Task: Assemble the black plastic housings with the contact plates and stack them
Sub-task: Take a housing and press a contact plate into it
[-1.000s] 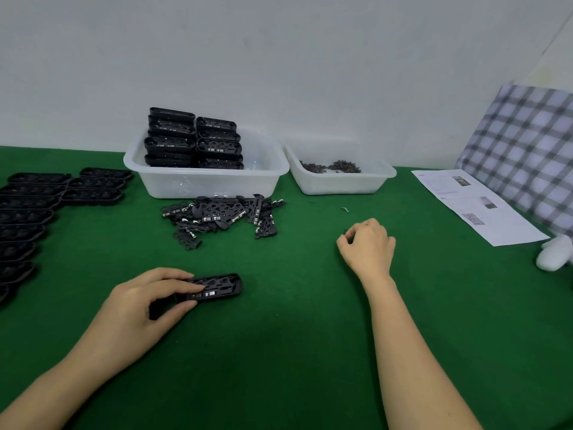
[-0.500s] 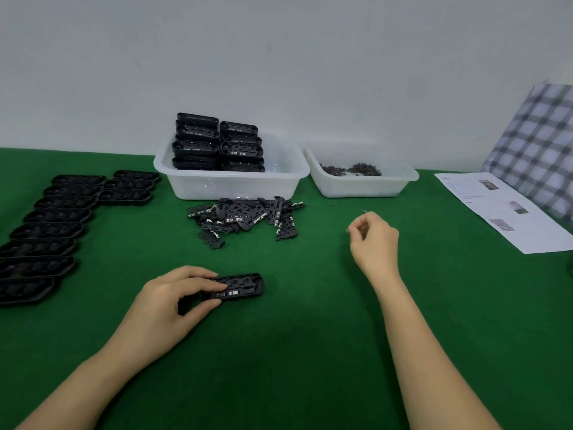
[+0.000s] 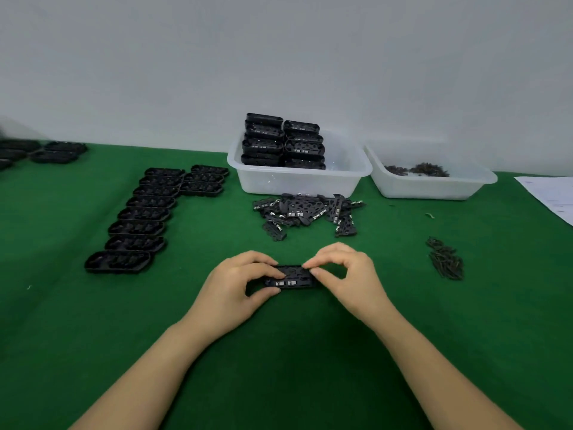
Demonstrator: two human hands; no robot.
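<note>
Your left hand [image 3: 235,285] and right hand [image 3: 347,274] both pinch the black housing [image 3: 291,277] on the green worktop [image 3: 279,352], fingers curled tight. Half a second ago, the right hand hovered apart.

Small assembly workbench, workshop or factory type: green felt-covered table [image 3: 93,321] against a plain white wall [image 3: 279,57], 2 clear plastic bins [image 3: 297,183], rows of black housings [image 3: 136,228], loose parts pile [image 3: 305,212], printed sheet [image 3: 552,197].

Housing [image 3: 291,276] ends hidden under fingers [image 3: 266,272], paper sheet [image 3: 550,195] cut by right edge, far-left housings [image 3: 18,150] blurred
</note>
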